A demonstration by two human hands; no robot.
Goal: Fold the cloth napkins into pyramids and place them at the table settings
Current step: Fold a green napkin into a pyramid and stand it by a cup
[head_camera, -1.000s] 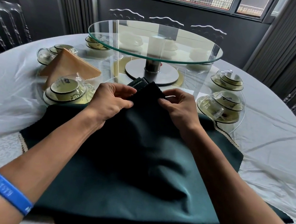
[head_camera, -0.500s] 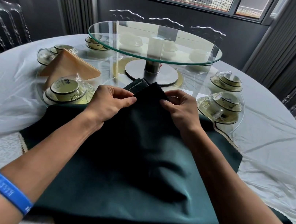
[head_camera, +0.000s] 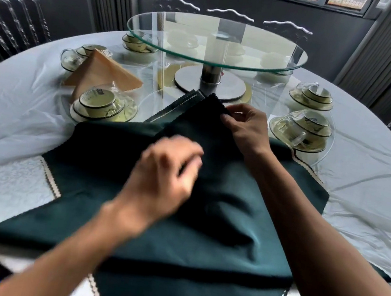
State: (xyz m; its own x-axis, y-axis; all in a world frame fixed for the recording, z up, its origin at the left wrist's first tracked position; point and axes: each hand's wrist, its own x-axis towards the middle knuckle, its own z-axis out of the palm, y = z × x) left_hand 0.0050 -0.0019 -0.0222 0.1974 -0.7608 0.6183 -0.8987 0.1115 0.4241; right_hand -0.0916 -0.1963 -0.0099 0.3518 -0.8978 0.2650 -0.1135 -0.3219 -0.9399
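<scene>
Dark green napkin point(head_camera: 201, 237) lies spread on the table point(head_camera: 373, 189) before the glass turntable point(head_camera: 216, 42), its near edge cut off. Right hand point(head_camera: 245, 127) pinches the napkin's far corner nearest the turntable. Left hand point(head_camera: 161, 183) is motion-blurred over the cloth, fingers curled; whether it grips anything is unclear.

Round table point(head_camera: 373, 189) wearing white cloth, green napkin point(head_camera: 201, 237) lying nearest, tan napkin point(head_camera: 99, 72) and cup sets point(head_camera: 101, 106) ringing the turntable point(head_camera: 216, 40).
</scene>
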